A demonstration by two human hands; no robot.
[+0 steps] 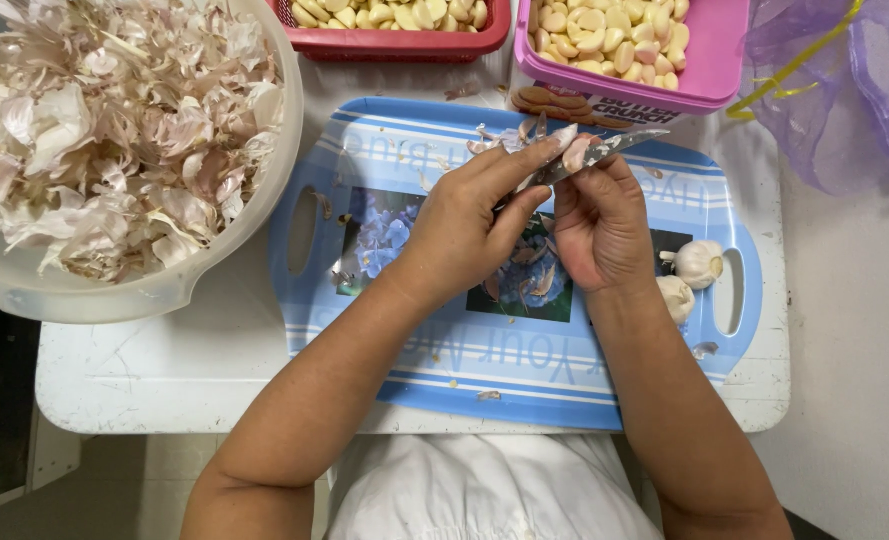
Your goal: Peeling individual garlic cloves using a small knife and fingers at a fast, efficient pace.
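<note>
Blue tray (pixel 365 150), garlic bulbs (pixel 698 262), skins bowl (pixel 145 300)

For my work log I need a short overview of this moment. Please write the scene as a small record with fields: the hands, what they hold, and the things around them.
left hand: left hand pinches a small garlic clove at its fingertips
right hand: right hand holds a small metal-bladed knife against the clove
surface: blue rectangular plastic tray with handle slots on a white table
on tray: two whole white garlic bulbs, at the right
left: large white plastic bowl full of garlic skins
top: red plastic basket and pink plastic basket, both with peeled cloves
top right: purple mesh bag
</note>
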